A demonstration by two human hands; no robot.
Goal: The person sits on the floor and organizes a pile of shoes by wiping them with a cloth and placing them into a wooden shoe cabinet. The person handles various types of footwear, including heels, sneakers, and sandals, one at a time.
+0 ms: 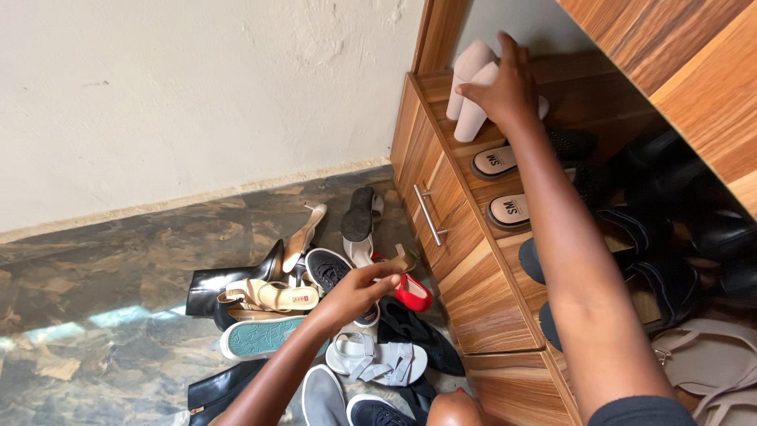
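My right hand [505, 87] reaches up to the top shelf of a wooden shoe cabinet [457, 260] and rests on a pair of pale pink shoes [471, 83] standing on end there. My left hand [364, 290] is low over a heap of shoes on the floor, fingers closing on a red shoe with a tan heel [408, 290]. Around that hand lie a beige sandal [272, 297], a black sneaker [330, 268], a grey strappy sandal [377, 359] and a black boot [229, 280].
The cabinet's open shelves hold black slip-ons with white insoles [505, 185] and several dark sandals [670, 260]. A drawer front carries a metal handle [430, 214]. A pale wall [197, 95] meets a dark marbled floor [95, 315]. A beige bag [710, 367] lies at the lower right.
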